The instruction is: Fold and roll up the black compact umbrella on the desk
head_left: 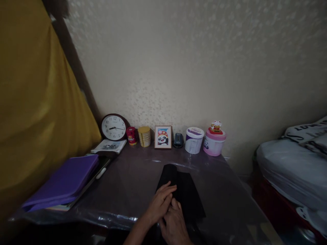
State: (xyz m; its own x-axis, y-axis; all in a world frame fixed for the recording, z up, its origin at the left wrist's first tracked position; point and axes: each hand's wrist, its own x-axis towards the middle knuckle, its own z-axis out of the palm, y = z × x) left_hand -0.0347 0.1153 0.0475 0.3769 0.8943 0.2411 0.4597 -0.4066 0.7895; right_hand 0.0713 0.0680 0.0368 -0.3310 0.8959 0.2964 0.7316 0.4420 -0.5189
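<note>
A black folded cloth lies on the dark table, which is covered with clear plastic sheet. My left hand rests flat on the cloth's left part, fingers stretched out and together, pointing away from me. Just behind and to the right of it, my right hand lies on the near end of the cloth with its fingers bent down against the fabric; I cannot make out whether they pinch it.
A purple folder lies on a stack at the left. Along the wall stand a round clock, a red can, a gold tin, a panda picture frame, a white tub and a pink tub. A yellow curtain hangs left; a bed stands right.
</note>
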